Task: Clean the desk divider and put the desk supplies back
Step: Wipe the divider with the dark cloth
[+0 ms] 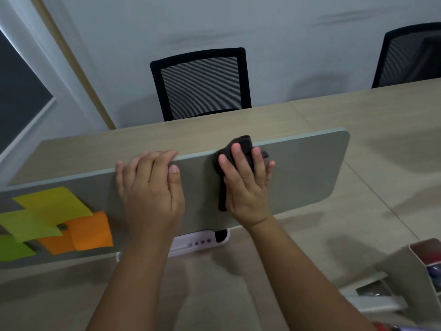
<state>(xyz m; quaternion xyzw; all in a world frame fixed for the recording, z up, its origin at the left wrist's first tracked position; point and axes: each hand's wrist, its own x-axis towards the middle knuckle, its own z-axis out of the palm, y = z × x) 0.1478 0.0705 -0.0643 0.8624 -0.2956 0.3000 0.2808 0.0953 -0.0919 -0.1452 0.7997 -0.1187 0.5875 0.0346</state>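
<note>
A grey desk divider stands upright across the middle of the wooden desk. My left hand grips the divider's top edge, fingers curled over it and thumb on the near face. My right hand presses a black cloth flat against the near face, close to the top edge. The cloth sticks out above my fingers and hangs down beside my palm. Yellow, green and orange sticky notes are stuck on the divider's left part.
A white socket box sits under the divider. A beige desk organiser with supplies stands at the lower right. Two black mesh chairs stand beyond the desk's far edge against a pale wall.
</note>
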